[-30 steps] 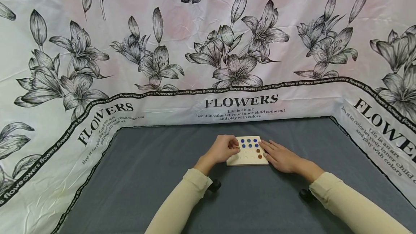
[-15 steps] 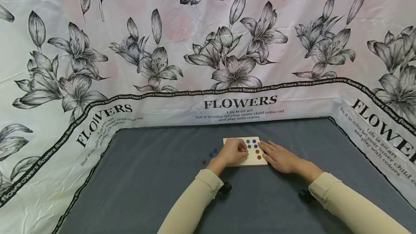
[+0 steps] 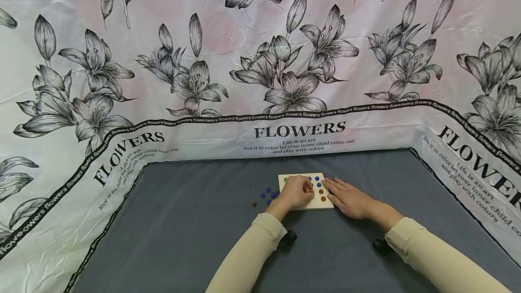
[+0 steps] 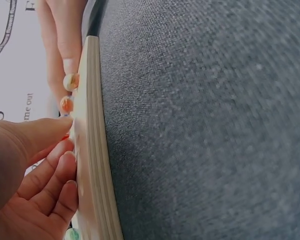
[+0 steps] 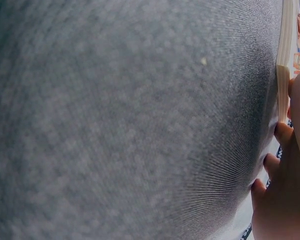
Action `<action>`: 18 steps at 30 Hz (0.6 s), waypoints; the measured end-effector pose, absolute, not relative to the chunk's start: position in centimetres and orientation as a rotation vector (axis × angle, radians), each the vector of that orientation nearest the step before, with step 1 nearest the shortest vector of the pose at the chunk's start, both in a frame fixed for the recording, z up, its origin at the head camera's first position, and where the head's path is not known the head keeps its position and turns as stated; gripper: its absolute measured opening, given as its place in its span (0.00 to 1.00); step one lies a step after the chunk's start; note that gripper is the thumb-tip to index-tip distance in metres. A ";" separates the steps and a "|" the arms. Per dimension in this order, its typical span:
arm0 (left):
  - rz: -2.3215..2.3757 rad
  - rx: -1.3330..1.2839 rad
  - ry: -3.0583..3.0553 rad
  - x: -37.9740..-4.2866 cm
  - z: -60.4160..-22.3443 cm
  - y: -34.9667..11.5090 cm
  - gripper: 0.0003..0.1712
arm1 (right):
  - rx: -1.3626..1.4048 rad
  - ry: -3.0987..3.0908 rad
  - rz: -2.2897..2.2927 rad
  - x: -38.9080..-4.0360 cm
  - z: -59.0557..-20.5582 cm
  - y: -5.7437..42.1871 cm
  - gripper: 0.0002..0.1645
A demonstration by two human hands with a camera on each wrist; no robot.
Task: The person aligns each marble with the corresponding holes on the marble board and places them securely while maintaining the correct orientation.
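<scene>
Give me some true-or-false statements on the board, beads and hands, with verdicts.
The right hand is at the right edge of the pale board. True.
The right hand is curled round a bead. False: it lies with its fingers straight.
The left hand is over the pale board. True.
Loose blue beads lie left of the pale board. True.
All loose beads are blue. False: one reddish bead lies near them.
The board's far left corner holds a yellow bead. False: a green bead shows there.

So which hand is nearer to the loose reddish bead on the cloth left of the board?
The left hand. It is over the board, to the right of the loose reddish bead; the right hand is farther off, at the board's right edge.
</scene>
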State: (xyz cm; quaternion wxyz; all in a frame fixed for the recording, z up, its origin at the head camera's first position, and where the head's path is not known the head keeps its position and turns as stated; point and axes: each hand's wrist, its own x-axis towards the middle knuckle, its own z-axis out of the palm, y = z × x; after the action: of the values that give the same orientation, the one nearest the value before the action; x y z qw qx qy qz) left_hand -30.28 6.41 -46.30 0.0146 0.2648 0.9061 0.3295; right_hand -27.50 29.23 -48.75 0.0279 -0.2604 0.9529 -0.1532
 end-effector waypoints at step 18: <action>1.045 0.872 2.826 -29.6 -46.2 6.0 0.08 | -0.873 2.970 -0.456 -27.0 -48.4 29.1 0.33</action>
State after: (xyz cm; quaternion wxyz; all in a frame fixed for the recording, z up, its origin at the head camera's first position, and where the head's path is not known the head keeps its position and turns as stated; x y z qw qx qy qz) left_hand -29.62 6.04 -46.24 0.0026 0.2779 0.9009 0.3333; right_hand -26.98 29.14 -48.36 0.0060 -0.2790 0.9491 -0.1457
